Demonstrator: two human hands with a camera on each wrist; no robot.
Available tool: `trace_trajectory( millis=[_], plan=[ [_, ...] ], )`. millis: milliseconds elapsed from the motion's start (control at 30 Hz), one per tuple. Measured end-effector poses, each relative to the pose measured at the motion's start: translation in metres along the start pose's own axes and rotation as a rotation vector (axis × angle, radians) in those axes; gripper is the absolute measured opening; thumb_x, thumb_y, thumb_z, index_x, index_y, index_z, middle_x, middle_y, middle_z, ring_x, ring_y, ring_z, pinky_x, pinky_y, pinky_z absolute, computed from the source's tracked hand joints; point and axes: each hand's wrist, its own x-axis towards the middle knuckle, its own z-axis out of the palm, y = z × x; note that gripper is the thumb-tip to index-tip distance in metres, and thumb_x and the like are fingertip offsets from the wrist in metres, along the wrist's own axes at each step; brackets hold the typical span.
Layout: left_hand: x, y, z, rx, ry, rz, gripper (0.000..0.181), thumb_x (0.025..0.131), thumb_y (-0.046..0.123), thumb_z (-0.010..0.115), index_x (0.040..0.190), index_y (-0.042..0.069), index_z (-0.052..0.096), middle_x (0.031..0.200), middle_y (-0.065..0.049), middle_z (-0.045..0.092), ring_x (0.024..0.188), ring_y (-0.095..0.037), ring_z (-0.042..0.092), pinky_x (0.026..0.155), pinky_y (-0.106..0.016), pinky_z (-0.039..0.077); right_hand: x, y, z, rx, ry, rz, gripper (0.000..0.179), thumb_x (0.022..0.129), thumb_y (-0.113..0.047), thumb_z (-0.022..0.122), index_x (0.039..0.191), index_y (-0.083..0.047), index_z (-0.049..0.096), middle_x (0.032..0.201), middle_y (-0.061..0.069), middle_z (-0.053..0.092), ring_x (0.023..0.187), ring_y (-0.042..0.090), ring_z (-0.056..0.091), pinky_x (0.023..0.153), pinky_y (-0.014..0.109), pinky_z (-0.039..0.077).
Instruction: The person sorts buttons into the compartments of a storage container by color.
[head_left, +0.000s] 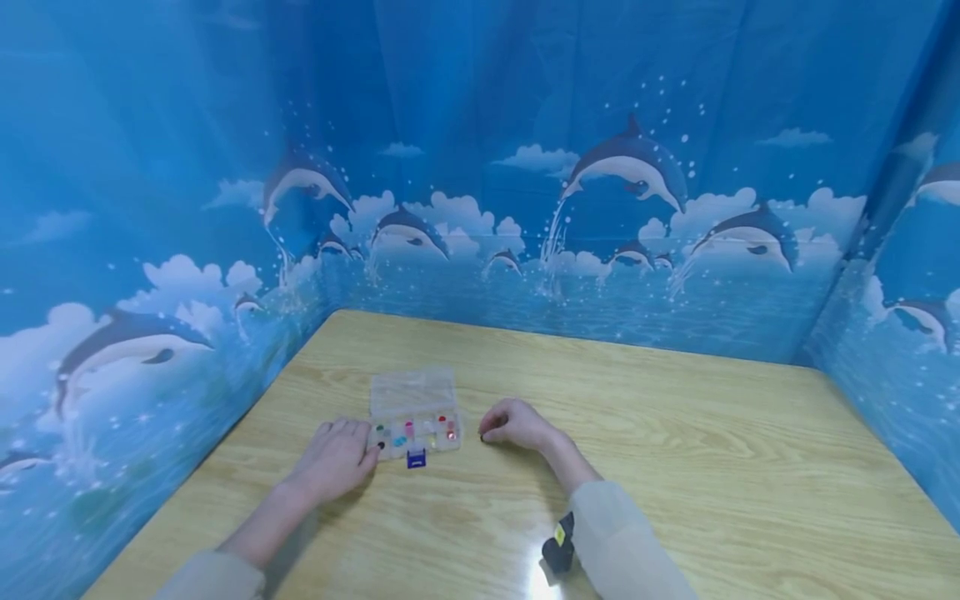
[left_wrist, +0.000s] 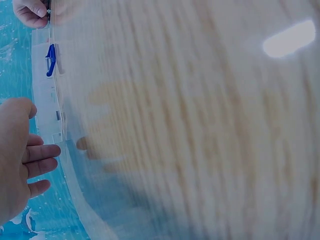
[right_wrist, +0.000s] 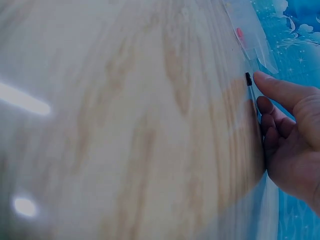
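A clear plastic compartment box (head_left: pixel 415 433) lies on the table, its lid (head_left: pixel 412 392) folded back on the far side. Small coloured pieces sit in its compartments, among them red (head_left: pixel 442 419), pink (head_left: pixel 409 427) and light blue ones. My left hand (head_left: pixel 337 454) rests at the box's left end, fingers extended and thumb at the near corner. To the right of the box, my right hand (head_left: pixel 517 423) pinches a small black piece (right_wrist: pixel 248 79) at its fingertips, low over the tabletop. The other fingers are curled in below.
A blue latch (head_left: pixel 416 458) sticks out from the box's near side. Beside the right sleeve there is a black device with a yellow mark (head_left: pixel 558 542). The wood-grain table (head_left: pixel 675 433) is bounded by blue dolphin-print curtains (head_left: pixel 480 167) at the back and sides.
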Motion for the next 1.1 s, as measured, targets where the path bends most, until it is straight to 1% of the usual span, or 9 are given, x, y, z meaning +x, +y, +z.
trace_trajectory(
  millis=[133, 333, 567, 733, 933, 1100],
  plan=[
    [0.0, 0.0002, 0.0, -0.002, -0.003, -0.005, 0.038, 0.091, 0.025, 0.053, 0.111, -0.007, 0.056, 0.104, -0.019, 0.06, 0.1, -0.033, 0.053, 0.088, -0.05, 0.039, 0.0002, -0.0012, -0.0007, -0.014, -0.025, -0.005, 0.012, 0.081, -0.005, 0.068, 0.092, -0.002, 0.069, 0.09, 0.002, 0.063, 0.085, 0.013, 0.056, 0.077, 0.029, 0.047],
    [-0.0002, 0.0001, 0.0006, 0.0, 0.005, 0.0, 0.036, 0.091, 0.025, 0.053, 0.11, -0.006, 0.056, 0.102, -0.018, 0.06, 0.098, -0.033, 0.053, 0.087, -0.049, 0.039, 0.0014, -0.002, -0.0005, -0.046, -0.028, -0.022, 0.01, 0.081, -0.004, 0.068, 0.091, -0.002, 0.069, 0.089, 0.001, 0.064, 0.084, 0.012, 0.056, 0.077, 0.029, 0.047],
    [0.0001, -0.0011, 0.0025, 0.007, 0.01, 0.003, 0.038, 0.091, 0.025, 0.053, 0.111, -0.007, 0.056, 0.103, -0.019, 0.06, 0.099, -0.033, 0.054, 0.088, -0.05, 0.039, 0.0024, -0.0012, 0.0004, -0.043, -0.033, -0.041, 0.009, 0.08, -0.002, 0.068, 0.089, 0.0, 0.068, 0.084, 0.002, 0.065, 0.078, 0.009, 0.056, 0.074, 0.025, 0.047],
    [0.0011, -0.0023, 0.0033, 0.01, 0.013, 0.006, 0.036, 0.091, 0.025, 0.053, 0.109, -0.006, 0.056, 0.103, -0.018, 0.06, 0.099, -0.033, 0.053, 0.088, -0.049, 0.039, 0.0029, -0.0022, 0.0005, -0.046, -0.033, -0.051, 0.006, 0.079, 0.0, 0.069, 0.085, 0.001, 0.067, 0.081, 0.002, 0.063, 0.074, 0.008, 0.054, 0.071, 0.024, 0.047],
    [0.0013, -0.0023, 0.0026, 0.005, 0.014, 0.006, 0.035, 0.091, 0.025, 0.054, 0.107, -0.005, 0.056, 0.102, -0.018, 0.06, 0.098, -0.033, 0.054, 0.087, -0.05, 0.039, 0.001, -0.0043, -0.0012, -0.058, -0.033, 0.008, 0.006, 0.079, -0.002, 0.069, 0.081, -0.001, 0.064, 0.077, -0.001, 0.058, 0.072, 0.01, 0.052, 0.067, 0.026, 0.046],
    [0.0006, -0.0025, 0.0023, 0.003, 0.021, 0.008, 0.031, 0.09, 0.025, 0.055, 0.103, -0.003, 0.057, 0.099, -0.016, 0.061, 0.096, -0.032, 0.054, 0.086, -0.049, 0.04, 0.0012, -0.0045, -0.0033, -0.062, -0.049, 0.033, 0.005, 0.08, -0.006, 0.068, 0.082, -0.004, 0.064, 0.077, -0.001, 0.059, 0.072, 0.011, 0.053, 0.068, 0.026, 0.045]
  ],
)
